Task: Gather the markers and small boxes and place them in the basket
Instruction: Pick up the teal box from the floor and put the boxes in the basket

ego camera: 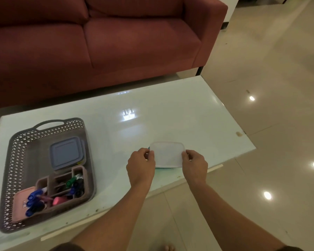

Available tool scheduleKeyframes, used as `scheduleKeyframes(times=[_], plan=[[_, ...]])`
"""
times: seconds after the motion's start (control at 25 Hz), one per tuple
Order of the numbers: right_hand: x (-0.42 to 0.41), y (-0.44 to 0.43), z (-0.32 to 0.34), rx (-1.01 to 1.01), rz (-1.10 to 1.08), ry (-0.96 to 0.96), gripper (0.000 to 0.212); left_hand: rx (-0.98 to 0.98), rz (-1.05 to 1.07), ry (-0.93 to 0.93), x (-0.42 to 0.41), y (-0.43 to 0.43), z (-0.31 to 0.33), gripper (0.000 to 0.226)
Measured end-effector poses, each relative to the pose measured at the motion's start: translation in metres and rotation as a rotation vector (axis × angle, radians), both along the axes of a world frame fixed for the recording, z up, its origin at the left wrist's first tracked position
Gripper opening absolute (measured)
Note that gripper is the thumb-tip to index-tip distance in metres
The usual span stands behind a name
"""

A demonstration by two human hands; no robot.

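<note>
Two hands, left hand (140, 164) and right hand (195, 164), gripping white-lidded box (168, 153) ends

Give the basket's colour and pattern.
Basket: grey-brown, with diamond-lattice walls. Head view.

Left forearm (114, 216) and right forearm (223, 209): uncovered along the whole visible length. Left hand (140, 166) and right hand (194, 165): bare. Dark sleeve edge (294, 248) at the right upper arm. Dark patch (67, 248) at the bottom edge, kind undetermined. Bare toes (168, 248) beside it.
</note>
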State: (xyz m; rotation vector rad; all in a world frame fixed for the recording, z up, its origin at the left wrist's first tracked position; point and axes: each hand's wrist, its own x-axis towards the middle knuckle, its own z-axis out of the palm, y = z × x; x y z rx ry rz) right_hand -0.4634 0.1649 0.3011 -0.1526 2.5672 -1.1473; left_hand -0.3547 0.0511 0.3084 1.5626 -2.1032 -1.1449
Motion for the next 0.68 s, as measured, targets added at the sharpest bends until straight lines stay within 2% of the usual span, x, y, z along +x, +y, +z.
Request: scheduleKeyframes(times=[0.28,0.52,0.68], plan=[[-0.007,-0.009,-0.017,0.167,0.086,-0.036,0.028,0.03,0.012,-0.074,-0.004,-0.009,-0.016,0.036],[-0.015,-0.014,-0.013,0.21,0.121,-0.064,0.027,0.085,0.037,-0.139,-0.006,-0.017,-0.023,0.021],[-0.022,-0.018,-0.01,0.216,0.126,-0.057,0.027,0.085,0.027,-0.174,-0.012,-0.026,-0.024,0.021]])
